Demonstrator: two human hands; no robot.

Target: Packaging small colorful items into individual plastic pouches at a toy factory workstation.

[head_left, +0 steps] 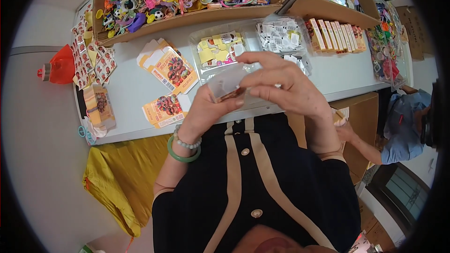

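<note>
While both hands (248,93) pinch a small packet (227,85) | cardboard box (187,16): colourful toys | clear tray (220,49): yellow cards

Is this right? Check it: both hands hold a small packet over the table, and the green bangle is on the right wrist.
Not quite. The head view shows the green bangle on the left wrist, beside a bead bracelet. The rest stands: the left hand and right hand hold a small packet over the table.
</note>
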